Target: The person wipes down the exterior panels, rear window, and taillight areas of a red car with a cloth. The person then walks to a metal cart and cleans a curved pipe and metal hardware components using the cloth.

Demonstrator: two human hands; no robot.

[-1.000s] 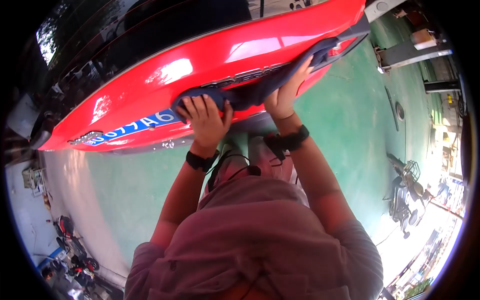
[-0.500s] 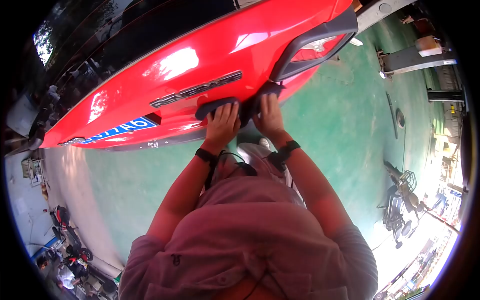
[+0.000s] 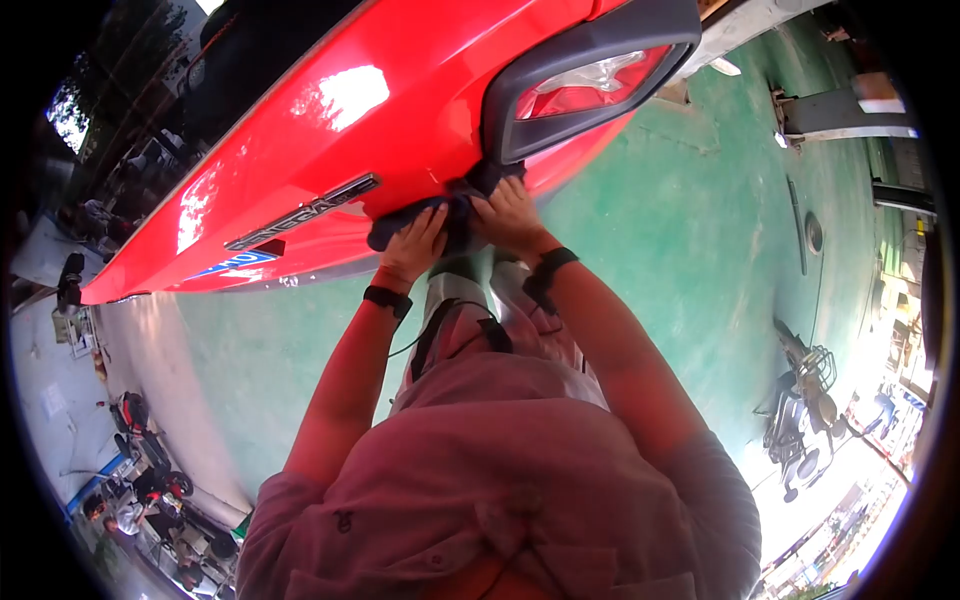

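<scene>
A dark cloth lies bunched against the lower rear of the red car, below the tail light. My left hand presses on the cloth's left part, fingers bent over it. On its right part is my right hand, just under the light's dark surround, also gripping the cloth. The raised lettering and part of the blue number plate show to the left of my hands. A black band is on each wrist.
Green floor stretches below and right of the car. A lift arm is at the upper right, a parked bike at the right. Motorcycles and a person are at the lower left.
The view has shifted right along the car, and the tail light now shows large. Both hands have moved toward it with the cloth. My right hand has come down from the light, closer to my left.
</scene>
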